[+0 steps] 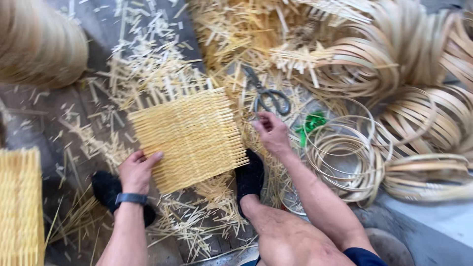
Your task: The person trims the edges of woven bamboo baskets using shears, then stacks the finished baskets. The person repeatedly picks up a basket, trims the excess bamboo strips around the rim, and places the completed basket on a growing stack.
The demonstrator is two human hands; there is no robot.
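Scissors (266, 93) point up-left, right hand (272, 132) loosely curled below; left hand (137, 170) presses woven mat (189, 138).

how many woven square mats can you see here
2. One woven mat lies on the floor in the middle, the left hand resting on its lower left corner. A second mat sits at the left edge, partly cut off; others may be hidden.
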